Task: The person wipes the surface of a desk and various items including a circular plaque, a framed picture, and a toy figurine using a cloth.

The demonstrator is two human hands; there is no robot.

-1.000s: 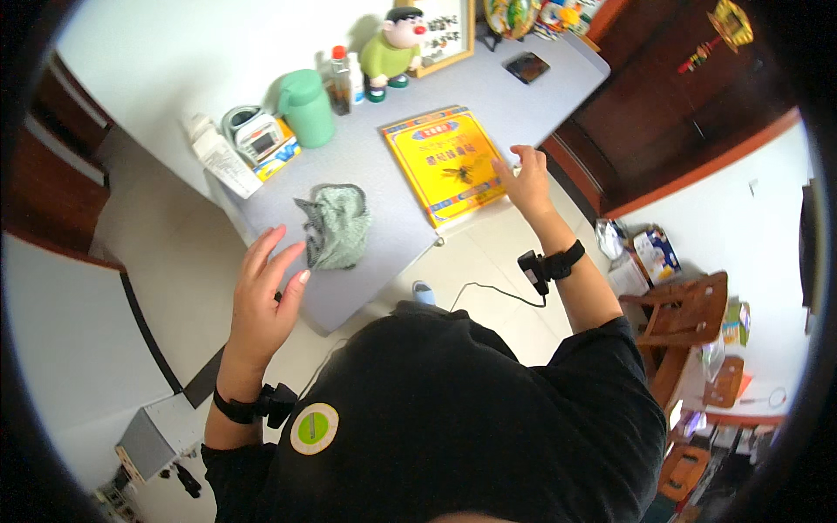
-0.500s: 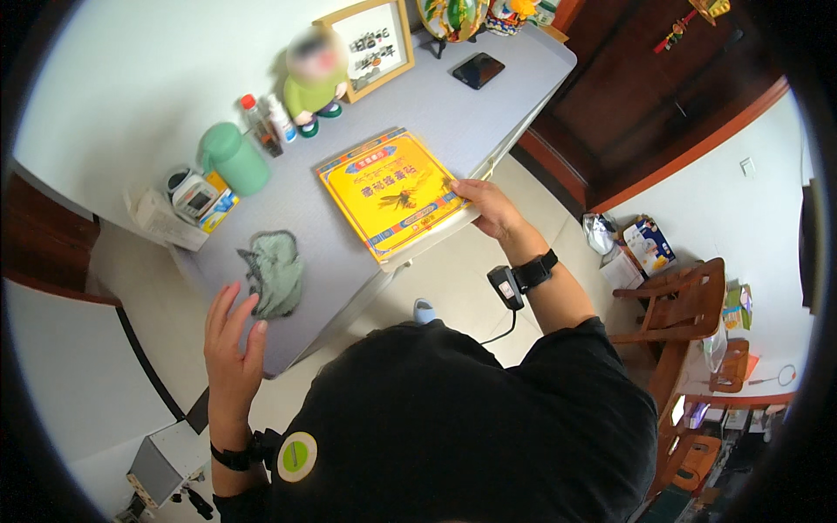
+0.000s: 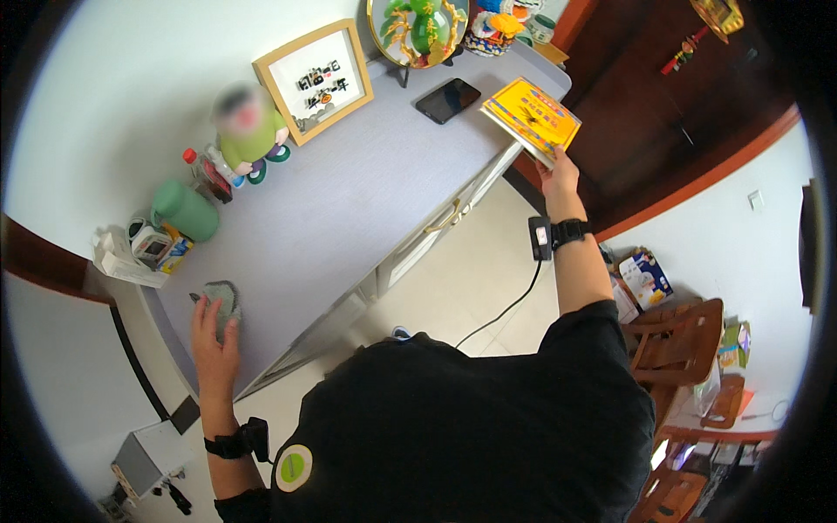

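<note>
My right hand (image 3: 562, 179) grips the near corner of a flat yellow box (image 3: 532, 116) with a bee picture on its lid. The box is at the far right part of the long grey cabinet top (image 3: 323, 205), close to its front edge; whether it rests there or is held just above, I cannot tell. At the near left end lies a crumpled grey-green cloth (image 3: 225, 296). My left hand (image 3: 214, 344) reaches over it, fingers stretched out and thumb apart, the fingertips touching or just over the cloth. A black phone (image 3: 448, 100) lies left of the box.
Along the wall stand a green jug (image 3: 187, 211), a blood pressure monitor (image 3: 150, 247), a red-capped bottle (image 3: 207, 177), a figurine in green (image 3: 253, 139), a wood-framed picture (image 3: 318, 78) and a round ornament (image 3: 418, 30). A wooden chair (image 3: 680, 340) is on the right.
My right hand has carried the yellow box from the middle of the cabinet top to its far right part. My left hand has come over the cloth, which looks more bunched. The view has shifted.
</note>
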